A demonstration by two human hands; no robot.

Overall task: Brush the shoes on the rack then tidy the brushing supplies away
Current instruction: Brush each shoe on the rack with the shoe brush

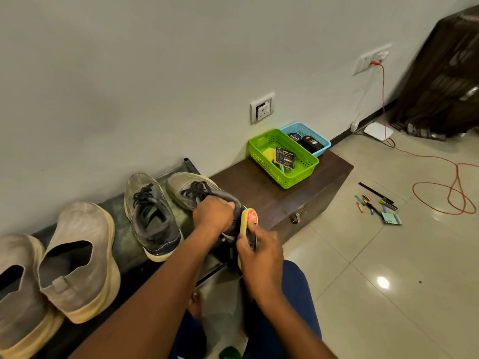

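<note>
My left hand [213, 213] grips the collar of a grey laced sneaker [190, 189] at the right end of the dark rack [124, 244]. My right hand [260, 252] holds a yellow shoe-shine sponge with a red label [248, 218], pressed against that sneaker's heel. Its twin sneaker [150, 216] stands just to the left. A pair of beige slip-on shoes [77, 260] sits further left on the rack. A green basket [282, 158] and a blue basket [305, 137] with polish tins stand on the brown chest.
The brown wooden chest [293, 193] adjoins the rack on the right. Pens and small items [375, 203] lie scattered on the tiled floor, with a red cable [451, 187] looping beyond them. A dark covered object [440, 81] stands at the far right.
</note>
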